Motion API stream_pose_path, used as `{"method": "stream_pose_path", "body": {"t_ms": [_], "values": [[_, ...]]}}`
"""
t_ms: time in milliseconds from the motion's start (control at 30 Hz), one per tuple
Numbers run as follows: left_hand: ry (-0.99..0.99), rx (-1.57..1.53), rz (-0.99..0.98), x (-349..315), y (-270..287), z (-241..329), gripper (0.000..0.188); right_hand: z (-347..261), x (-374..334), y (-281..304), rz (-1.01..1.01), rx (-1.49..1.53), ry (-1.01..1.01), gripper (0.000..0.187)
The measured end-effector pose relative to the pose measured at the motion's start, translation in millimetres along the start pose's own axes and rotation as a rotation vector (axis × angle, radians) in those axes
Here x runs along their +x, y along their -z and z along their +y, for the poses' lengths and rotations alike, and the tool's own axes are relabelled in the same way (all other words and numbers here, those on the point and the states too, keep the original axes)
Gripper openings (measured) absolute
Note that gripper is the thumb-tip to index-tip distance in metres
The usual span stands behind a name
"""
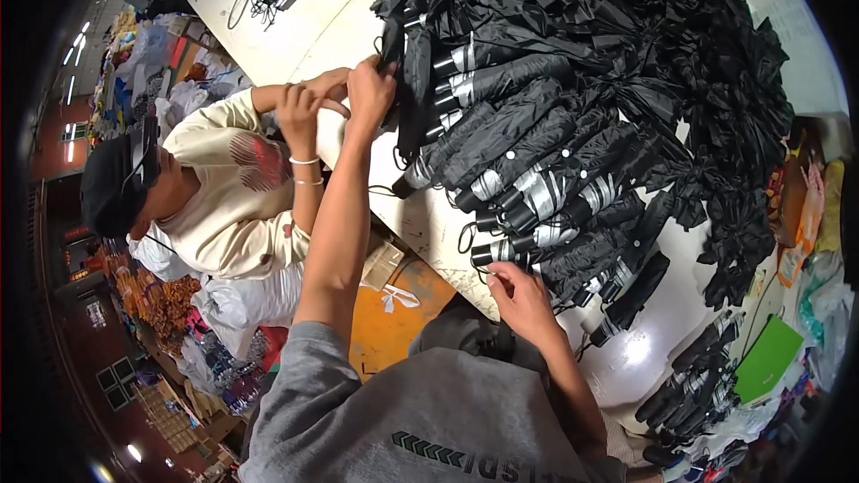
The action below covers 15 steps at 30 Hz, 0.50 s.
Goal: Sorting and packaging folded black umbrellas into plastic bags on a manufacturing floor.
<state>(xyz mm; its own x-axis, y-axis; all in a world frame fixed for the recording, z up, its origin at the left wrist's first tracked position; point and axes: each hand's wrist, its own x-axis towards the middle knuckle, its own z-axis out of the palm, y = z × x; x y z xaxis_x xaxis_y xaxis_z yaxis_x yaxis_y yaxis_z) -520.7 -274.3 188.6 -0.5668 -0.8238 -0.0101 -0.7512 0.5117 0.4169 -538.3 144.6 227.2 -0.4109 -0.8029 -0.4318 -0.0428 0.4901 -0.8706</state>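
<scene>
Monitoring remotely, I've got 2 bare hands over a table [304,31] loaded w/ folded black umbrellas [523,121], a loose heap of black fabric [582,13] behind them. Handling, my guess: each is light; canopy soft, slick, prone to bunching; shaft & handle stiff, so best grip is the handle end or round the rolled middle, w/ the cord loop kept clear. R hand [525,302] is at the table's near edge, thumb & index narrow by the cord [480,272] of the umbrella w/ a dark handle [483,256]; can't tell if they're pinching it. R forearm angles up-left, elbow bent, wrist low. L arm is stretched nearly straight fwd, L hand [370,97] fingers curled next to a black umbrella [414,80] at the far-left side; grip hidden, can't tell. A co-worker's hand [298,114] is just beside it, so that spot's crowded.
</scene>
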Motion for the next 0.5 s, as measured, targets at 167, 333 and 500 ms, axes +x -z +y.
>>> {"method": "stream_pose_path", "body": {"t_ms": [167,333,500], "values": [[0.112,-1.159,-0.072,-76.3,46.6,123.4,0.009,-11.9,-1.4,16.1,0.135,0.248,-0.074,0.024],[0.141,-1.145,-0.198,-138.5,44.1,176.6,0.018,-41.5,5.7,40.6,0.534,0.677,0.127,0.038],[0.129,-1.053,-0.136,-186.2,21.0,198.5,0.018,-67.2,-18.3,56.8,0.538,0.47,0.126,0.047]]}}
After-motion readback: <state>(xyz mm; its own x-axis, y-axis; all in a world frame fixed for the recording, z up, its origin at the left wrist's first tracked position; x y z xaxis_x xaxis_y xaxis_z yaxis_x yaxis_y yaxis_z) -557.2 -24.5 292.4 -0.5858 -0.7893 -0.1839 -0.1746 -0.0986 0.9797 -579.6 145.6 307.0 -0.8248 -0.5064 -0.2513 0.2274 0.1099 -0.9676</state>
